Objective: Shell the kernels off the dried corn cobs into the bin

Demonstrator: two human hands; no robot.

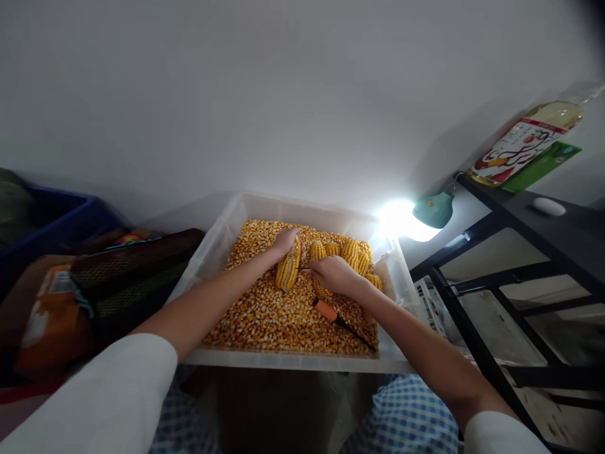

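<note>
One corn cob (287, 270), gripped in left hand (285, 241); thin rod (305, 270), pinched in right hand (334, 275). Brace cob; work rod along rows, clear of grip.

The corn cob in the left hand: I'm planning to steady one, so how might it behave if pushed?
The corn cob likely feels stiff: it looks straight though the left hand grips near its upper end. Its rounded body could roll, but loose kernels beneath might check that.

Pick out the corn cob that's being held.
The cob in the left hand; the other cobs lie grouped to its right, on the loose kernels.
</note>
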